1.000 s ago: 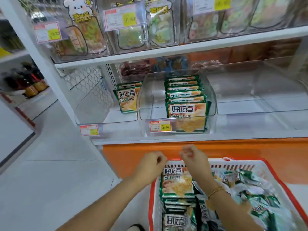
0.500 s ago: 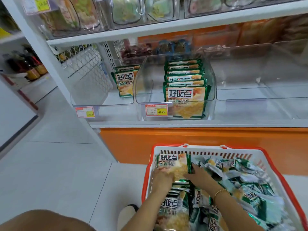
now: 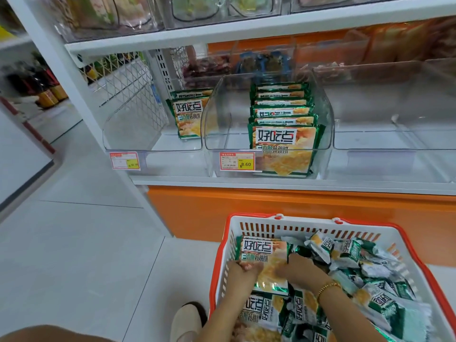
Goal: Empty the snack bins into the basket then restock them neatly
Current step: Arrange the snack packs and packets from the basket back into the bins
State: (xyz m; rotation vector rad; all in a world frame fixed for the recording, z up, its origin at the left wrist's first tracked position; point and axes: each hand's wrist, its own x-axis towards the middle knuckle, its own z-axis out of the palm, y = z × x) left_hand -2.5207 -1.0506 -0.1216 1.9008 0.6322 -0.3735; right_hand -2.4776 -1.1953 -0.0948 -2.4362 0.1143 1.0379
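A red and white basket (image 3: 256,224) on the floor holds several green snack packets, large and small. My left hand (image 3: 243,270) and my right hand (image 3: 299,267) grip the two sides of a large green packet (image 3: 265,255) standing at the basket's left end. On the shelf, the middle clear bin (image 3: 217,119) has a neat row of large packets (image 3: 283,134) along its right side. The left clear bin (image 3: 128,124) holds two packets (image 3: 188,117) at its back right. The right clear bin (image 3: 394,134) has nothing in it.
An orange shelf base (image 3: 296,206) runs behind the basket. Price tags (image 3: 237,161) hang on the bin fronts. Upper bins (image 3: 197,11) hold other snacks. A shoe (image 3: 185,322) is beside the basket's left wall. Bottles (image 3: 47,92) stand on a far left shelf.
Both hands came down from above the basket rim into the basket and took hold of a large packet. The view tilted downward and moved closer.
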